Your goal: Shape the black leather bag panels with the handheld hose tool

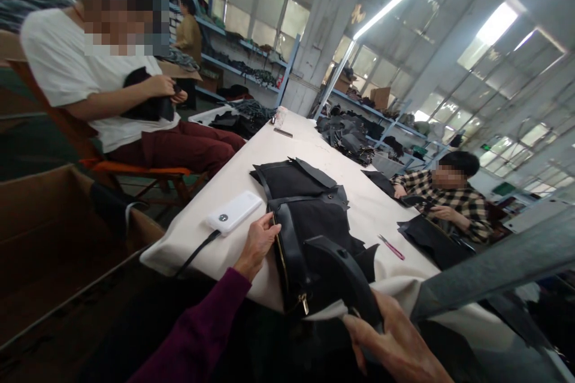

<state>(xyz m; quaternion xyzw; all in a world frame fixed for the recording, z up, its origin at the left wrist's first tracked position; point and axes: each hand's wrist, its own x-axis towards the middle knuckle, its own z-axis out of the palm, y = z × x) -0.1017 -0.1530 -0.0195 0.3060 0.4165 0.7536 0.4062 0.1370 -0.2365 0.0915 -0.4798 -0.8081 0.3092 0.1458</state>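
Black leather-like pieces (314,218) lie stacked on the white-covered table, one with a gold zipper pull (304,304) at its near edge. My left hand (260,245) pinches the left, zippered edge of the nearest piece between thumb and fingers. On the right, my right hand (390,335) is wrapped round the lower end of a curved black tool (345,266), whose upper end reaches over the black pieces. A white power bank (236,211) with a black cable is left of the pieces. Pink-handled snips (392,248) rest to their right.
A person in a white shirt (112,84) sits at the left, holding black material. Another in a checked shirt (471,203) works across the table (296,131). A cardboard box (40,251) stands at lower left; a metal post (494,263) slants across the right. Shelves hold piled material behind.
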